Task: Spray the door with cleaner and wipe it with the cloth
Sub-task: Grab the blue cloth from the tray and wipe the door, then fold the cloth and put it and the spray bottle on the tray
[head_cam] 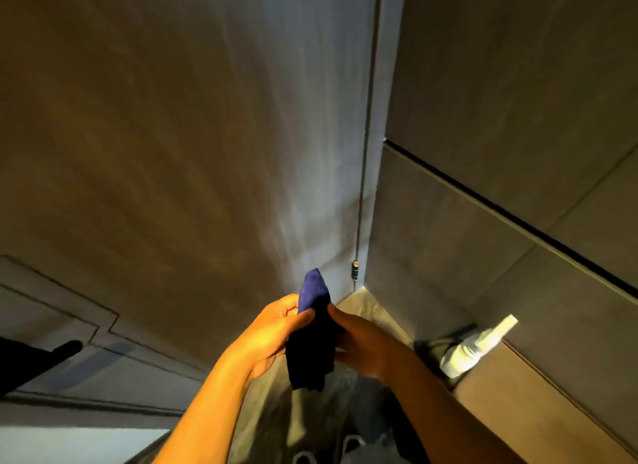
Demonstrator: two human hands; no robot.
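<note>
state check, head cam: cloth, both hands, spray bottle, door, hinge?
blue cloth: bunched, held between both hands, off the door
left hand: grip shut on cloth
right hand: grip shut on cloth
spray bottle: set down on ledge at right, unheld
door: closed, faint streaks near hinge side
hinge: visible, low on the door edge

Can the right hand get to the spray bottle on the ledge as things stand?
Probably yes. The spray bottle lies on the ledge just right of the right hand, nothing between them. But both hands grip the blue cloth, so the right must let go first.
</note>
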